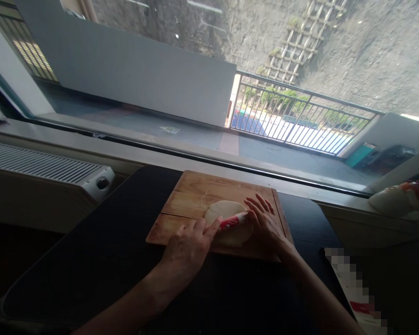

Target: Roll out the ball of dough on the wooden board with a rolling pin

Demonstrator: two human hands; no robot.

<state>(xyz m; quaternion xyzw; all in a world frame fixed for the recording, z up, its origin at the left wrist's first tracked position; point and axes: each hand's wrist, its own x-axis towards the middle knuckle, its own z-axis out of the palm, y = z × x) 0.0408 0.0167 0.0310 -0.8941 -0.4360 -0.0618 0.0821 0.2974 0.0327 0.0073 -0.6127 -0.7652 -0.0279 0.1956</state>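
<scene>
A flattened round of pale dough [226, 208] lies on a wooden cutting board [190, 193]. Across it, at a slant, runs a slim red-and-white cylinder [232, 221]. My left hand [190, 244] is closed around the cylinder's lower left end, which the fingers hide. At the upper right end, my right hand [265, 221] has its fingers stretched out and spread, with the thumb side against the cylinder. Part of the dough's right side is under this hand.
The board rests on a dark table [108, 251] against a window sill [209, 163]. A white radiator [56, 174] stands at the left. On the right are a pale rounded object [393, 201] on the sill and a partly blurred white-and-red item [356, 293] beside the table.
</scene>
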